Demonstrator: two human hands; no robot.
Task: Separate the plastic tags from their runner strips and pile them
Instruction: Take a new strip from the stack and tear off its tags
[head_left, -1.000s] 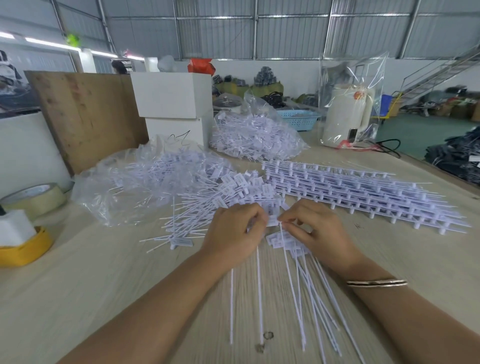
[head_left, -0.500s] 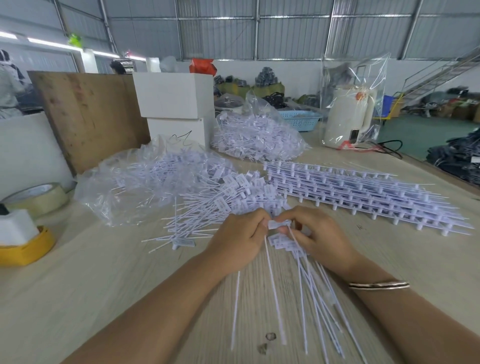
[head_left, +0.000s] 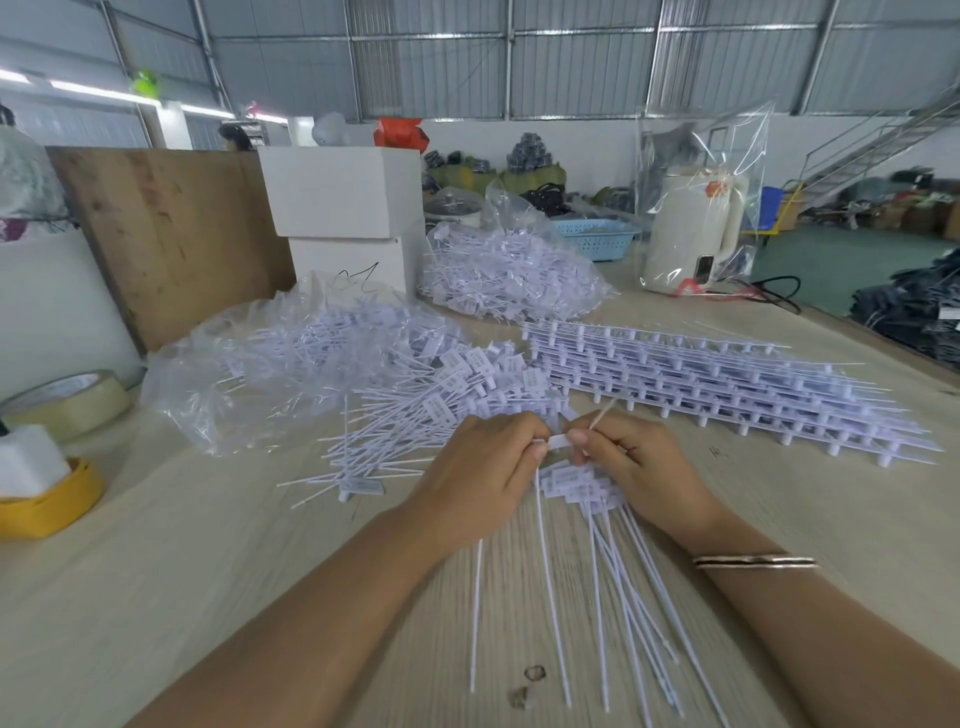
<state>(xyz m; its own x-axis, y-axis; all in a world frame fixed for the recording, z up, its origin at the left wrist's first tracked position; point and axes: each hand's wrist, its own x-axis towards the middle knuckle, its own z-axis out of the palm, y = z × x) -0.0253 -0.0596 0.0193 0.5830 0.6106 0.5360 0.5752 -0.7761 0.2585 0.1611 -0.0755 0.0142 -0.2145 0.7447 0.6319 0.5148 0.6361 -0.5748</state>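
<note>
one white tag (head_left: 561, 442) is pinched at its flat head between both hands, above the table (head_left: 208, 571) and just in front of the separated pile (head_left: 447, 410). left hand (head_left: 480, 480) is curled, thumb and forefinger closed on the head's left end; right hand (head_left: 631, 462) is clenched on the right end, with what looks like a thin stem sticking up past the fingers. whether that stem is runner or tag tail cannot be told.

handling, judged: tags are very light thin plastic, long tails whippy, heads small and stiff. tails are likely to bend or tangle if pulled, so hold is best taken at the head, close to the joint, and the break made by a short twist. smooth plastic, a slip is possible with a loose pinch.

a fan of loose tags (head_left: 613, 582) lies under the hands, tails toward the body. uncut runner strips (head_left: 717, 384) are stacked to the right, near the table edge. bagged tags (head_left: 291, 364) sit left, tape roll (head_left: 67, 400) further left. open tabletop is available near-left for piling; right side is crowded, sweeping there risks knocking strips off.
</note>
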